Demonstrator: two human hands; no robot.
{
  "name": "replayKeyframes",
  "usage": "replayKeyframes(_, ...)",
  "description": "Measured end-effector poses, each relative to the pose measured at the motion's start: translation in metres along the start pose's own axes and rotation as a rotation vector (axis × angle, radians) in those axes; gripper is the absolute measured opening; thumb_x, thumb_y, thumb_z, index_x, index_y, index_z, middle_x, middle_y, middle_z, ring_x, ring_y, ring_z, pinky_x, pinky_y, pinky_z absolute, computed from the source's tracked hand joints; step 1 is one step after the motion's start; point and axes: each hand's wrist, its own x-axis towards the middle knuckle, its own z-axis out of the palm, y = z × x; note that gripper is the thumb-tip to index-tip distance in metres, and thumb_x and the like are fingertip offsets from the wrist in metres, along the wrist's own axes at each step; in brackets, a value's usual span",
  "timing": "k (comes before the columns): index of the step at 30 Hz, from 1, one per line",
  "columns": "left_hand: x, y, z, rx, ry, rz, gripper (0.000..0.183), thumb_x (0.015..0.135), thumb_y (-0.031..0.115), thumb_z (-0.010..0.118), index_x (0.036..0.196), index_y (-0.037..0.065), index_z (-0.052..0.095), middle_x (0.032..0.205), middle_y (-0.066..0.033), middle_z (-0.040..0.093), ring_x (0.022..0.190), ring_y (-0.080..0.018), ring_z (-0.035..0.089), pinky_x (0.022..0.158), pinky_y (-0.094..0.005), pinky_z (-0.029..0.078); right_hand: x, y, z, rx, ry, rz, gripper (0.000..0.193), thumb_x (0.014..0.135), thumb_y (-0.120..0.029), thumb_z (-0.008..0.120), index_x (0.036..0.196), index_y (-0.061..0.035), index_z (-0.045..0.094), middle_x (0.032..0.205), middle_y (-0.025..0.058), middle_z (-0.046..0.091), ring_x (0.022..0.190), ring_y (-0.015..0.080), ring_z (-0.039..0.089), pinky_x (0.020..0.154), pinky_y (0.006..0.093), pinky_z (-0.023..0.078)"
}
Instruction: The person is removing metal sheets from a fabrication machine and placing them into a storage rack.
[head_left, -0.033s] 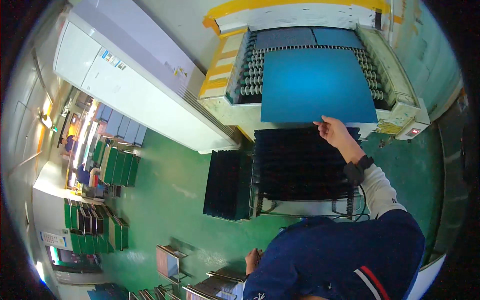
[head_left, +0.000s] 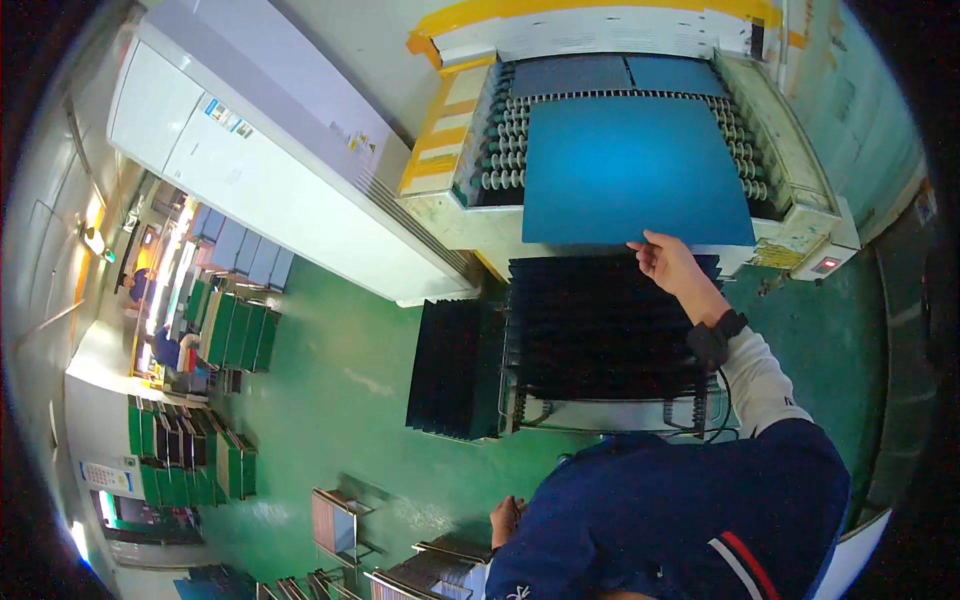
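A flat blue panel (head_left: 630, 170) lies on the roller conveyor, its near edge jutting over the machine's front end. At that edge my right hand (head_left: 665, 262) pinches the panel between thumb and fingers, right of its middle. Just below the hand stands a rack of dark upright panels (head_left: 605, 330), packed side by side in a metal frame. My left hand (head_left: 506, 520) is low beside my body, its fingers curled; what they hold, if anything, is hidden. Further back on the rollers (head_left: 507, 150) lie two more bluish panels (head_left: 675, 75).
Left of the rack stands a second stack of dark panels (head_left: 452, 370). A tall white cabinet unit (head_left: 270, 190) leans across the view at left. Small wire racks (head_left: 335, 525) stand on the green floor, with green-sided stacks (head_left: 240, 335) and people further left. The conveyor's control box (head_left: 826, 264) is at right.
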Motion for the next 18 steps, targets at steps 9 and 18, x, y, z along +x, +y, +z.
replayKeyframes(9,-0.013,0.017,-0.001,-0.035,0.023,-0.081,0.024,0.084,0.019,0.049,0.090,-0.005,0.051,0.081,-0.0146,0.058,0.064,-0.0229,0.058,0.054,-0.0329,0.047,0.011,-0.003,-0.003,-0.033,-0.019,-0.021,0.016,0.082,-0.020,0.059,0.088,-0.0070,0.053,0.089,0.0104,0.061,0.065,0.0112,0.053,0.057,0.0246,0.044)
replayKeyframes(18,-0.002,-0.032,-0.014,-0.562,0.052,-0.222,0.028,0.083,0.023,0.054,0.088,-0.005,0.054,0.080,-0.0133,0.060,0.066,-0.0201,0.059,0.054,-0.0305,0.047,-0.026,0.028,0.013,-0.410,-0.091,0.039,0.021,0.083,-0.024,0.056,0.091,-0.0053,0.060,0.084,0.0059,0.063,0.065,0.0126,0.056,0.060,0.0259,0.045)
